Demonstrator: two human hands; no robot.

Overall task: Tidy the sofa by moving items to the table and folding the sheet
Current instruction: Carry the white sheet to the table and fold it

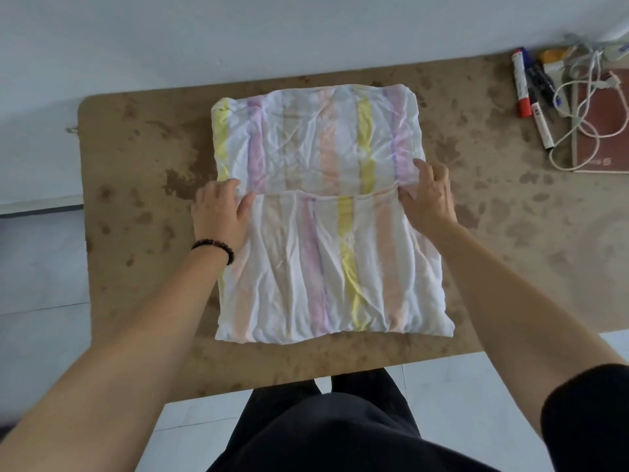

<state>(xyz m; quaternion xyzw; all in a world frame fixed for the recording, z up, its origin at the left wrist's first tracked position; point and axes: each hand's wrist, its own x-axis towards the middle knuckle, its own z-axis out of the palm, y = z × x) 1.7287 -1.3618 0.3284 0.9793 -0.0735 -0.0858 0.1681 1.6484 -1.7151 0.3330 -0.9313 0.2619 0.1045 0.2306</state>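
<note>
Pastel-striped white cotton sheet (pixel 326 212) is lying folded on the mottled brown table (pixel 136 158), occupying the table's centre. The near layer is lying doubled over the far layer, and its hemmed edge is running left to right across the middle of the bundle.

The left hand (pixel 221 209) is gripping the left end of that hemmed edge — thumb lying on top of the fabric, fingers curling around the side. A dark beaded bracelet (pixel 214 248) is sitting on the left wrist. The right hand (pixel 429 195) is pinching the right end of the same edge, fingers curling into the cloth.

At the far right of the table, well apart from the sheet, a red-and-white marker (pixel 520 83), a dark marker (pixel 539 78) and a white pen (pixel 543 126) are lying side by side. Just beside them, a white cable (pixel 578 103) is trailing over a reddish-brown notebook (pixel 602 131).

The person is wearing dark clothing — visible at the near edge.
</note>
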